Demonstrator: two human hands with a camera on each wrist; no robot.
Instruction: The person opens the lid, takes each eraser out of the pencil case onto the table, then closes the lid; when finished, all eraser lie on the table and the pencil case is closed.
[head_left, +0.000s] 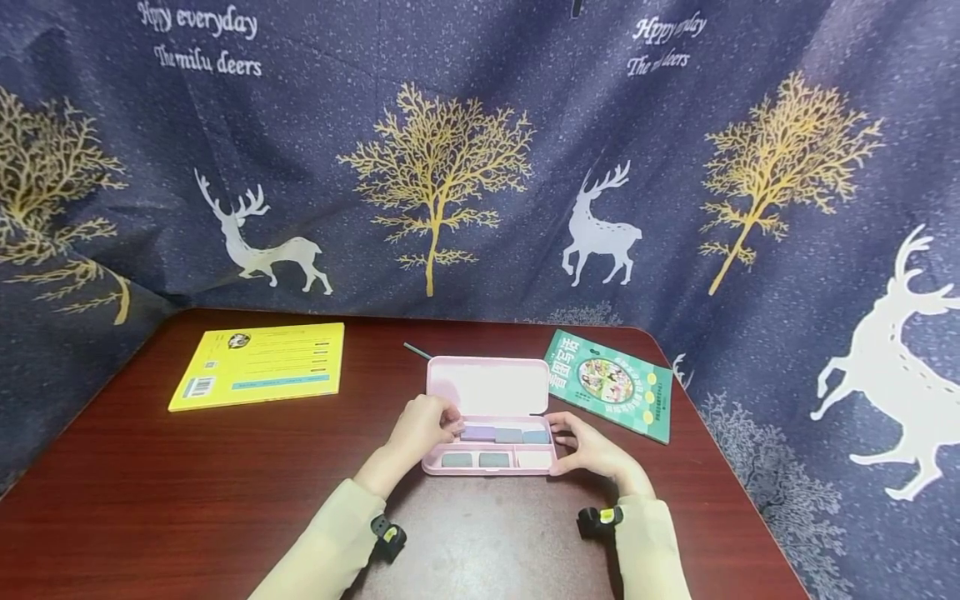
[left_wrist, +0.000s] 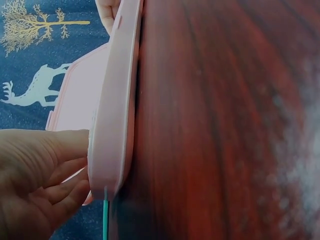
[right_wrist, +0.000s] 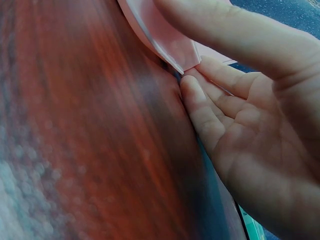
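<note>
A pink pencil case (head_left: pixel 487 472) lies on the table, its lid (head_left: pixel 487 385) raised at the back. In its rear compartment sit a purple rectangular block (head_left: pixel 477 433), a grey one (head_left: pixel 508 436) and a blue one (head_left: pixel 536 437). Two grey-green blocks (head_left: pixel 456 460) are in the front row, left of a white section. My left hand (head_left: pixel 422 427) reaches over the case's left end, fingertips pinching at the left end of the purple block; the case wall hides them in the left wrist view. With thumb and fingers, my right hand (head_left: pixel 591 450) grips the right end.
A yellow book (head_left: pixel 262 364) lies at the back left of the brown table (head_left: pixel 225 492). A green book (head_left: pixel 609 385) lies right of the lid. A thin green stick (head_left: pixel 417 350) pokes out behind the case. Behind hangs a deer-patterned curtain (head_left: pixel 480 308).
</note>
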